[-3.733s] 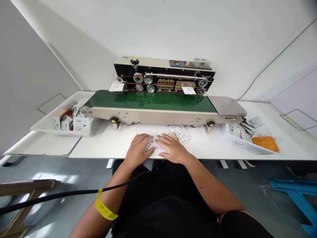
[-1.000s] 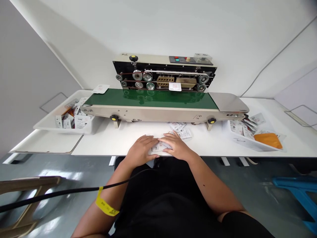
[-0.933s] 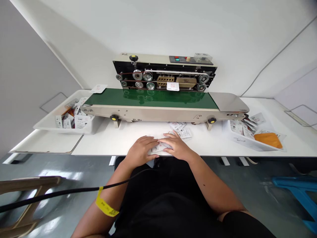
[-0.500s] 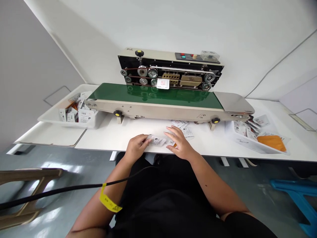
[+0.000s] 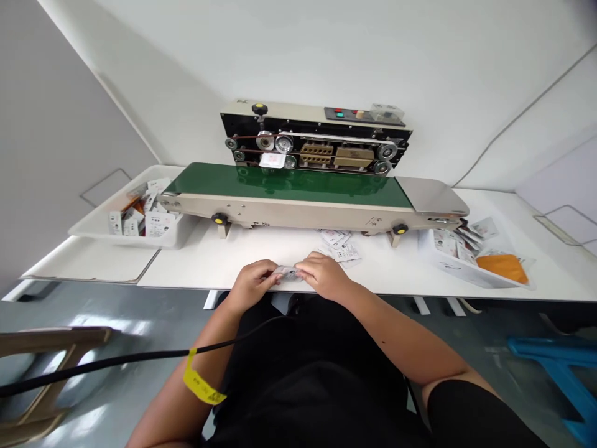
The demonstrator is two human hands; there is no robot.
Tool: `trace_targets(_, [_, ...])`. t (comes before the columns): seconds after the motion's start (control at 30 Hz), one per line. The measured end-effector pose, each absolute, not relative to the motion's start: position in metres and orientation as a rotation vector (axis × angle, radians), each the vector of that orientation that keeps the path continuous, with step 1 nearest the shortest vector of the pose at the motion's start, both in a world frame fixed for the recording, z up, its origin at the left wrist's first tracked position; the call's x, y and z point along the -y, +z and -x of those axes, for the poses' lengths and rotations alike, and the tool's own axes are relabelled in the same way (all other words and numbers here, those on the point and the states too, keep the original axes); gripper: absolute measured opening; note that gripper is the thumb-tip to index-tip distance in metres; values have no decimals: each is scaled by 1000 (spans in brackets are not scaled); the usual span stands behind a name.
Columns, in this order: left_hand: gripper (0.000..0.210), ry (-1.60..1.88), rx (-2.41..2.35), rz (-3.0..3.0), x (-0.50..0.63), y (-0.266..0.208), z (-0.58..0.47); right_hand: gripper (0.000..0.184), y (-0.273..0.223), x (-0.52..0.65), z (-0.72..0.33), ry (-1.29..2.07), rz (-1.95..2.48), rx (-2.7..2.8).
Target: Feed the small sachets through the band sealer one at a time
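A small clear printed packet (image 5: 288, 273) is stretched between my two hands, just above the front edge of the white table. My left hand (image 5: 254, 283) is closed on its left end, thumb towards me. At the right end, my right hand (image 5: 324, 275) pinches it, and the fingers cover that side. Beyond my right hand lie several loose printed packets (image 5: 342, 249) on the table. Further back, another white packet (image 5: 272, 160) sits upright at the rollers of the band sealing machine (image 5: 317, 140), above its green conveyor belt (image 5: 280, 186).
A white bin (image 5: 172, 238) of printed packets stands left of the conveyor. On the right is another white bin (image 5: 466, 274) with packets and an orange piece. A black cable (image 5: 140, 354) with a yellow tag crosses my left arm. A blue stool (image 5: 550, 354) stands at the lower right.
My right hand, open before, has closed on the packet's right end. The packet at the sealing machine has moved left along the rollers. The view has shifted slightly.
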State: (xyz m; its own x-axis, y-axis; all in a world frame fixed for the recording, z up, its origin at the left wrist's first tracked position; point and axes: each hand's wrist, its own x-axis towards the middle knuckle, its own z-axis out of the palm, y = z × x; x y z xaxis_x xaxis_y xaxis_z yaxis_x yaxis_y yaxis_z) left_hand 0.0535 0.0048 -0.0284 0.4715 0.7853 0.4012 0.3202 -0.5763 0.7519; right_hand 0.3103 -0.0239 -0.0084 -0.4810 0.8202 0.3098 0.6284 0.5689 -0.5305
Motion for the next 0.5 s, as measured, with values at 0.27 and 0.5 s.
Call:
trace_targets(0.27, [17, 1004, -823, -2009, -5, -30, -50, 18, 82, -20, -452, 459, 1330, 1349])
trace_targets(0.5, [17, 996, -785, -2139, -4, -19, -54, 14, 126, -89, -548, 458, 1441, 720])
